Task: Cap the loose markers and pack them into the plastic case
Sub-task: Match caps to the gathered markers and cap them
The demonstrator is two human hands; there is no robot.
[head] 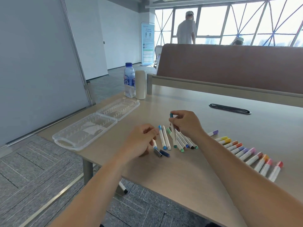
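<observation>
The plastic case [78, 135] is lying open, its two clear halves showing only moulded ridges. Just right of the case, the left hand [141, 141] is pinching a white marker [154, 144]. Farther right, the right hand [186, 124] is curling its fingers around a teal-ended marker [173, 136] above the loose markers [165, 138].

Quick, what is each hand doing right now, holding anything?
Left hand: fingers curled round a white marker.
Right hand: pinching a teal-capped marker, held nearly upright.
</observation>
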